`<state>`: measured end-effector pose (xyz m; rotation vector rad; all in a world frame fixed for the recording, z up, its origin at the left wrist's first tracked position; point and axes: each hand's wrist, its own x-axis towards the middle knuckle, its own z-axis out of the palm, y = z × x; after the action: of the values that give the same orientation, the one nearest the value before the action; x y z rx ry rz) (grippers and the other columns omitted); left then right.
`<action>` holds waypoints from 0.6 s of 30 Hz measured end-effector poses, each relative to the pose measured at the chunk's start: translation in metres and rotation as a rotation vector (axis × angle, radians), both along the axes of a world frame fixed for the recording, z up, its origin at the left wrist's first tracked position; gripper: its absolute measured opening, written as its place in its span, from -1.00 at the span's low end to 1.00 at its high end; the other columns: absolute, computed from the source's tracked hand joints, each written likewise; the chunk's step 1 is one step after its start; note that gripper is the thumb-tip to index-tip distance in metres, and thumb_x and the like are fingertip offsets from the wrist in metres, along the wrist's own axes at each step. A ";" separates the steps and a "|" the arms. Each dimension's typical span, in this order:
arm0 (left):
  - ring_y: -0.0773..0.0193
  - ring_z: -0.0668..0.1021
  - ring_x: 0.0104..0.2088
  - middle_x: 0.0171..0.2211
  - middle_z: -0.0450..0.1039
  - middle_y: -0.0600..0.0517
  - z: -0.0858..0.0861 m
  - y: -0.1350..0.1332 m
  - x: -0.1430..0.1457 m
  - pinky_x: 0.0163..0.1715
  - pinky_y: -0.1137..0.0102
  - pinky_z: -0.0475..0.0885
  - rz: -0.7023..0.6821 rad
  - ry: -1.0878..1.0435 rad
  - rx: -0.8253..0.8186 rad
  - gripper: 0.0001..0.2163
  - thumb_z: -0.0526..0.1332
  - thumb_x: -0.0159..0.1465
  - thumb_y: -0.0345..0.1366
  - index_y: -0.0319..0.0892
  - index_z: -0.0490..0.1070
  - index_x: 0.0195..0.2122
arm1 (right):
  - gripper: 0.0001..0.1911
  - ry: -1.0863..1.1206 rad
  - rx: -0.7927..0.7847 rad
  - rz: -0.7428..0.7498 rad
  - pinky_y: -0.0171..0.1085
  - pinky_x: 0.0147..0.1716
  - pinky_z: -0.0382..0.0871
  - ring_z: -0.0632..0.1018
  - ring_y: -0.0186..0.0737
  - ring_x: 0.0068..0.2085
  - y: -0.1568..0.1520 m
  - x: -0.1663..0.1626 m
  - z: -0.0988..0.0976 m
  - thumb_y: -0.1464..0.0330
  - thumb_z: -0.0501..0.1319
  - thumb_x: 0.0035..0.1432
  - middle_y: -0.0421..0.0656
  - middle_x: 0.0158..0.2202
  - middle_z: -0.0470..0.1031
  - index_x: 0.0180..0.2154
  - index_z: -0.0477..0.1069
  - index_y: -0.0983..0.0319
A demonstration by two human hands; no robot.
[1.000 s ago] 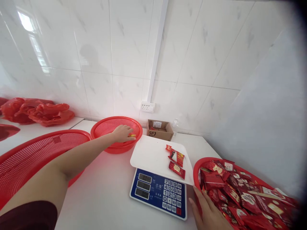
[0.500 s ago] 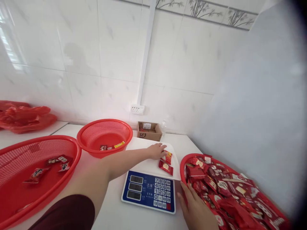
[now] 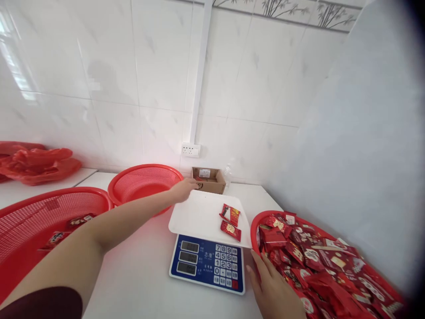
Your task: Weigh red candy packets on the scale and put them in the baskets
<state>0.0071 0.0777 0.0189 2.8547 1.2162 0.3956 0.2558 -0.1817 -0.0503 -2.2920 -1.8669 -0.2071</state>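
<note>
My left hand is stretched out above the far left corner of the scale's white pan, close to the cardboard box. Its fingers point right, with nothing visible in them. Two small red snack packets lie on the right part of the pan. Below the pan is the blue keypad panel of a digital scale, with three displays. My right hand rests on the near left rim of a red basket filled with red snack packets, its thumb apart from the fingers.
A round red basket stands at the back. Another large red basket at the left holds a few packets. The open cardboard box and a clear plastic bottle stand by the wall. Red plastic bags lie far left.
My left hand has moved left and away from the packets to the pan's far left corner. Both packets stay on the pan. My right hand has hardly moved.
</note>
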 end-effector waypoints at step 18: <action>0.14 0.37 0.12 0.06 0.40 -0.11 -0.024 -0.034 0.111 0.07 0.27 0.29 -0.086 -0.004 -0.067 -0.58 0.03 0.34 -0.03 -0.19 0.31 0.08 | -0.45 -0.005 -0.048 -0.032 -0.13 -0.10 0.45 0.47 -0.08 0.07 0.000 -0.004 0.007 0.23 -0.20 0.28 -0.08 0.17 0.35 0.15 0.30 0.21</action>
<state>0.1176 0.0435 -0.0048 2.8356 1.0797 0.3517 0.2514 -0.1814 -0.0436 -2.3566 -1.8581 -0.1739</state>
